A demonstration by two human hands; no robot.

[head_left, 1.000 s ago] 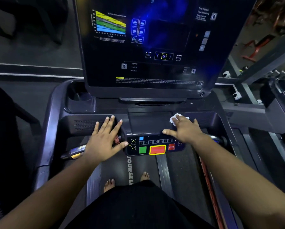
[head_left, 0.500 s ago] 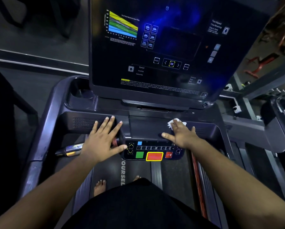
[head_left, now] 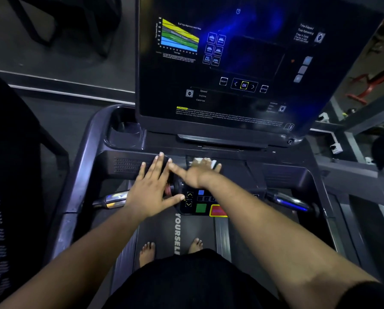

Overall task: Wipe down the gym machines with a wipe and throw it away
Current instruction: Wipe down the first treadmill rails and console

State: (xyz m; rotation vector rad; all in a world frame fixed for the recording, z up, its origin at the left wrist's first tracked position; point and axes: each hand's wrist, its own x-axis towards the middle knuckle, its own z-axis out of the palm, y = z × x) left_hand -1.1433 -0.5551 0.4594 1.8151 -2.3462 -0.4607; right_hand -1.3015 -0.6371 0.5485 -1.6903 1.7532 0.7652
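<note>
We stand barefoot on the treadmill [head_left: 93, 175], looking down at its console. Our left hand [head_left: 149, 192] lies flat on the dark console ledge, fingers straight and spread, thumb reaching toward the keypad [head_left: 197, 201]. Our right hand [head_left: 197, 175] presses the white wipe [head_left: 196, 161] against the tray in the middle of the console, just above the keypad — the fingers lie straight over the wipe, blurred, with the thumb stretched out to the left so that it nearly meets the left hand's fingertips. Only the wipe's far edge shows beyond the fingers. The right forearm crosses over the keypad, hiding part of its red button [head_left: 216, 211]; the green button [head_left: 201, 207] sits just beside it. Above stands the dark display [head_left: 231, 74] with a coloured chart, and a cup holder [head_left: 125, 132] sits at the console's left corner.
</note>
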